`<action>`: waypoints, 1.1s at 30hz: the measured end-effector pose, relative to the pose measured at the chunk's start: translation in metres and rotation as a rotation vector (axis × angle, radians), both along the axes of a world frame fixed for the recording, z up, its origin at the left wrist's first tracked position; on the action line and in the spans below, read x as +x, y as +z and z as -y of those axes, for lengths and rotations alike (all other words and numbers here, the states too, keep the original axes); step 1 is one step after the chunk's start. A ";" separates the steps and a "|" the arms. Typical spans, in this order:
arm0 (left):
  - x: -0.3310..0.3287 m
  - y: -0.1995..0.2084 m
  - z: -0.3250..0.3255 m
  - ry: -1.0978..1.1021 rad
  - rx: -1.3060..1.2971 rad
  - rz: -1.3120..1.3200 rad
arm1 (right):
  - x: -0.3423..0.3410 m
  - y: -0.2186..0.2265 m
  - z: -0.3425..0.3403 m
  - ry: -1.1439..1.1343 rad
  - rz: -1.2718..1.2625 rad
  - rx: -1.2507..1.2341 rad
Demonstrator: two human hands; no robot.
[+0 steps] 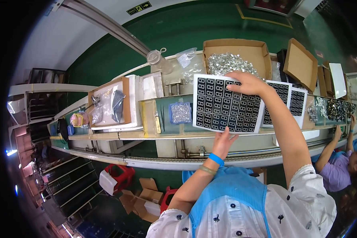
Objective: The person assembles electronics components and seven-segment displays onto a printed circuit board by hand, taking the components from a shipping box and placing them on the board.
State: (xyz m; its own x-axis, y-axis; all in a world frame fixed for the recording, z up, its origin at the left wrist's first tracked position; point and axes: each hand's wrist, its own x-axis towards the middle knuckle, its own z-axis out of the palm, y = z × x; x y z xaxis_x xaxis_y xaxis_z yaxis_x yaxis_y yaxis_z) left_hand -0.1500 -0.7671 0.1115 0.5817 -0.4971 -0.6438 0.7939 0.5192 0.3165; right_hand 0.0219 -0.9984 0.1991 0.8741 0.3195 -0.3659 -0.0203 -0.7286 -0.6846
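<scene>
A white sheet carrying rows of black digit-display panels is held tilted above the bench. My right hand reaches over its far edge, with thumb and fingers lying across the top of the panels. At the near edge my left hand grips the sheet, one digit resting on its face; the fingers beneath are partly hidden. To the right, a similar sheet of panels lies partly covered by the held one, and another sheet shows beside it.
Behind the sheet stands a cardboard box with a heap of small silvery parts. A blue tray of small parts, tweezers and a carton with bags are leftward. A person works at far right.
</scene>
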 end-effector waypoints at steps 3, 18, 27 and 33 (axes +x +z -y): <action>-0.003 -0.012 0.002 -0.018 -0.062 -0.041 | 0.010 -0.020 -0.006 0.078 -0.032 -0.037; 0.026 -0.032 -0.003 -0.314 0.058 -0.115 | 0.021 -0.045 -0.028 0.117 -0.087 -0.234; 0.030 -0.025 0.006 -0.466 0.003 -0.187 | -0.019 -0.063 -0.025 -0.089 0.235 -0.193; 0.025 -0.007 0.002 -0.530 0.094 -0.128 | -0.102 -0.022 0.010 -0.711 0.565 0.137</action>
State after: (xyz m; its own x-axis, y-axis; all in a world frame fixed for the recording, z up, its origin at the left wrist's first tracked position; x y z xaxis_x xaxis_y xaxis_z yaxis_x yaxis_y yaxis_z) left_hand -0.1254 -0.7686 0.1041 0.1811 -0.6377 -0.7487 0.9742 0.0119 0.2255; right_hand -0.0805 -1.0084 0.1767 0.9187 -0.3532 0.1769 -0.0690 -0.5844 -0.8086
